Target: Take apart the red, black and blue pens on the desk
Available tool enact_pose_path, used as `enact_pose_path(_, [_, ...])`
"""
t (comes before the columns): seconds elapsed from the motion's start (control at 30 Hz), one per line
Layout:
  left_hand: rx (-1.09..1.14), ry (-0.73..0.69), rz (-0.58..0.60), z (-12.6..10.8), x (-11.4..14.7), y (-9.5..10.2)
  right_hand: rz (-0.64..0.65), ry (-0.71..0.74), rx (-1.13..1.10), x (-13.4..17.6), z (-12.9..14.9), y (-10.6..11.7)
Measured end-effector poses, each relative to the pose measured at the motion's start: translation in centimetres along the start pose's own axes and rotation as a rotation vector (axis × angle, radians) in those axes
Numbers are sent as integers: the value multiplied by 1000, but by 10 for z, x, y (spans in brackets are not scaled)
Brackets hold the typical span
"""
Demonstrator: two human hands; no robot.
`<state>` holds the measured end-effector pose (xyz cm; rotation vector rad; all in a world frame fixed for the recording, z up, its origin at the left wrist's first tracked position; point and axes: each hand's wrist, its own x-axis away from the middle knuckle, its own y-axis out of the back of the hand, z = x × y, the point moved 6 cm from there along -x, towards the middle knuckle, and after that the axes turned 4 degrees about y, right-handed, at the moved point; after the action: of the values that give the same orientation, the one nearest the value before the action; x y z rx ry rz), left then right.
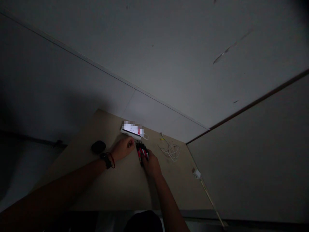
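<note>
My right hand (152,163) is wrapped round a bundle of slim black and red sticks that look like pens (140,150), held just above or on the table. My left hand (122,149), with a dark watch (105,160) and a red cord at the wrist, is curled closed just left of the bundle's top ends. Whether it holds something is hidden in the dim light. Right behind both hands a phone (132,129) with a lit screen leans on a white base, its picture partly blurred out.
On the tan table (116,190), a rounded black object (98,147) lies left of my left wrist. A loosely coiled white cable (172,151) lies to the right. A white socket (196,174) sits at the right edge, and a pale wall (154,64) rises behind.
</note>
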<state>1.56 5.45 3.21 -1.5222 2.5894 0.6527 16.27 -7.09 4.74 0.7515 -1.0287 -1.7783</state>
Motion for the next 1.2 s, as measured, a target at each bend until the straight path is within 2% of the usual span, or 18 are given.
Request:
enact_pose_path(0.17, [-21,2,14,1,-1,-1,-36,-9,38,1,-2,-6])
enact_pose_path(0.33, [-37,-71,132,-13,5,-5,-72,-49,78,5,0,2])
enact_pose_path(0.4, [-26,-118,212,-21,11,-10,-86,6,54,5,3,8])
enact_pose_path(0.57, [-16,-222,381,-34,27,-24,-30,286,-144,10,20,13])
enact_pose_path(0.7, [4,-240,414,-34,28,-26,-40,287,-219,15,19,17])
enact_pose_path(0.8, [0,-207,413,-31,25,-26,-81,240,-228,16,2,25])
enact_pose_path(0.93, [-47,-158,412,-25,24,-29,-130,40,-137,14,-55,44])
enact_pose_path(1.03, [-77,-159,412,-22,25,-31,-82,-42,-34,15,-92,53])
enact_pose_path(1.1, [-73,-159,407,-20,26,-32,-82,-38,-19,14,-101,57])
enact_pose_path(1.2, [-58,-144,389,-19,28,-33,-70,24,-20,4,-87,59])
